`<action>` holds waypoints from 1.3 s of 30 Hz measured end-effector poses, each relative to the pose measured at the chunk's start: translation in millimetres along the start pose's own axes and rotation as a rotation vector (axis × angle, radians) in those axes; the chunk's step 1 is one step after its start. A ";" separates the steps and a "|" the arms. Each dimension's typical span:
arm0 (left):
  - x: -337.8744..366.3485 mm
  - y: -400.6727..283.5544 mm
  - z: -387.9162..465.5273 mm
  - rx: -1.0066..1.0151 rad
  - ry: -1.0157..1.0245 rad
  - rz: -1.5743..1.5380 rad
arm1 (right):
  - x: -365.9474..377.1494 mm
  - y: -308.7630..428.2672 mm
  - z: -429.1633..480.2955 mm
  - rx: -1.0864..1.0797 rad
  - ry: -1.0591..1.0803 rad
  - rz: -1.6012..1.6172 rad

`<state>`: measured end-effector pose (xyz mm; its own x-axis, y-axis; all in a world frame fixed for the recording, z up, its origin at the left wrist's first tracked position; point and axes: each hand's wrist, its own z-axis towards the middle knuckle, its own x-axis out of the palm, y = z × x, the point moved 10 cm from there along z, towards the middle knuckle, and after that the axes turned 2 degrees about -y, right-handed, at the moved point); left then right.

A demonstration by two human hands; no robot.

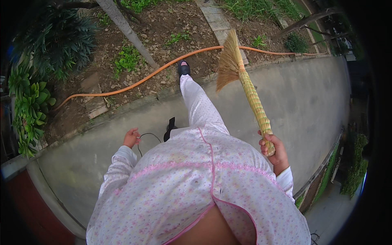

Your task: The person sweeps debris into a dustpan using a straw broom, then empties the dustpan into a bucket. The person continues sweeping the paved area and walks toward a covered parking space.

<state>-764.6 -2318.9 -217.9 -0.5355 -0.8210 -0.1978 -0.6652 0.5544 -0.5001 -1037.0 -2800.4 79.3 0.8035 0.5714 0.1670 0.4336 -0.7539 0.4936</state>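
Observation:
A straw hand broom [254,98] is gripped near the butt of its bound handle by my right hand [275,148]. Its fanned bristles point away from me, seen over the garden edge and the orange hose [180,57]. My left hand [132,137] hangs at my other side over the concrete path [294,101], fingers loosely curled and apart, with nothing in it. A thin dark cable [149,133] shows beside that hand; whether they touch I cannot tell. One foot in a dark slipper [184,69] is at the soil bed, close to the hose.
Beyond the path's curb lies a soil bed [165,27] with small green plants. A slanting tree trunk [128,32] rises at the left, near a dark leafy shrub [61,39]. Brick strips [216,21] cross the bed. A red surface [33,208] lies at lower left.

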 end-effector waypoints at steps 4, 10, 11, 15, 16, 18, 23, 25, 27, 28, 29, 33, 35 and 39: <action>6.9 19.3 -1.0 0.011 0.008 -0.051 | 3.0 21.9 13.0 -0.095 -0.007 -0.007; -12.4 115.3 20.0 -0.039 -0.016 -0.224 | -0.5 61.1 61.3 -0.123 0.008 0.024; -16.2 119.4 23.6 -0.048 -0.002 -0.199 | -4.5 63.5 68.9 -0.103 -0.005 0.026; -26.6 63.8 35.4 -0.133 -0.072 0.005 | -15.0 78.6 90.4 -0.088 0.003 0.067; -23.5 31.0 34.1 -0.101 -0.116 -0.035 | -18.1 74.6 91.2 -0.045 -0.017 0.075; 11.4 -50.5 38.7 0.029 -0.016 -0.030 | -15.3 74.7 89.2 -0.049 0.035 0.109; 71.5 -164.6 28.3 0.313 0.082 -0.036 | -24.5 63.9 80.7 -0.017 -0.021 0.067; 88.5 -154.6 35.4 0.224 0.153 -0.011 | -24.5 71.3 84.2 -0.050 -0.004 0.081; 97.9 -143.3 42.6 0.246 0.211 0.104 | -24.5 77.0 85.9 -0.085 0.011 0.071; 100.5 -134.8 42.3 0.278 0.245 0.230 | -24.1 80.2 86.3 -0.100 0.015 0.075; 99.3 -117.9 49.9 0.163 0.259 0.361 | -29.5 71.5 83.6 -0.039 -0.034 0.065; 77.9 -98.5 56.0 0.103 0.183 0.313 | -35.4 56.3 53.5 -0.094 -0.052 0.054; 58.3 -109.4 52.6 0.226 0.109 -0.005 | -38.5 50.5 39.4 -0.112 -0.080 -0.021; 14.1 -39.5 47.3 0.067 -0.035 -0.097 | -35.1 47.1 27.6 -0.147 -0.071 -0.079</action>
<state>-721.3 -2358.9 -240.8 -0.4509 -0.8755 -0.1739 -0.6764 0.4623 -0.5733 -1033.5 -2864.9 73.2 0.7984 0.5986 0.0645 0.4363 -0.6491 0.6232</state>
